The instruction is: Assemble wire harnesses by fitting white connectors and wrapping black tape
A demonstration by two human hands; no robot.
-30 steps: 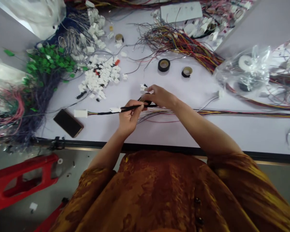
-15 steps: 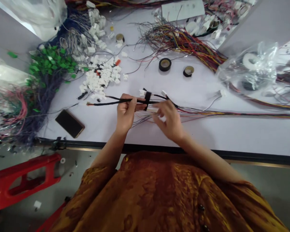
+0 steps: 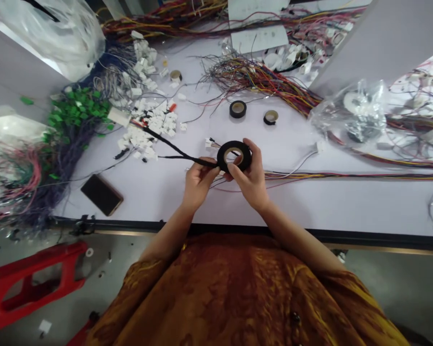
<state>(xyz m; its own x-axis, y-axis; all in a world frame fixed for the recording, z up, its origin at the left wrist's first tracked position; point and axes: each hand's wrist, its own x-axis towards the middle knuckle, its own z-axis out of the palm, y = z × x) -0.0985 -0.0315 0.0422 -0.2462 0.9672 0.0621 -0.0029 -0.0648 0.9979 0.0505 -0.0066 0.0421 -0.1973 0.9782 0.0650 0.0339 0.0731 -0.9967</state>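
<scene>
My left hand (image 3: 199,185) pinches a black-taped wire harness (image 3: 169,142) near the point where its two branches join. One branch runs up and left to a white connector (image 3: 119,117). Held in my right hand (image 3: 251,181) is a roll of black tape (image 3: 223,156), its ring facing up, with thumb and fingers around its right side. The roll touches the harness right beside my left fingertips. A small white connector (image 3: 208,143) lies just behind the hands, and coloured wires (image 3: 310,176) trail off to the right.
Two more tape rolls, a black one (image 3: 237,109) and a thinner one (image 3: 271,117), lie behind the hands. White connectors (image 3: 159,117) are heaped at the left, near a phone (image 3: 101,194). Wire bundles (image 3: 274,89) and a clear plastic bag (image 3: 364,113) lie at the back right.
The tape roll, seen edge-on before, now lies face up in my right hand, which has closed around it. My left hand has shifted slightly right, and the longer branch now points further up.
</scene>
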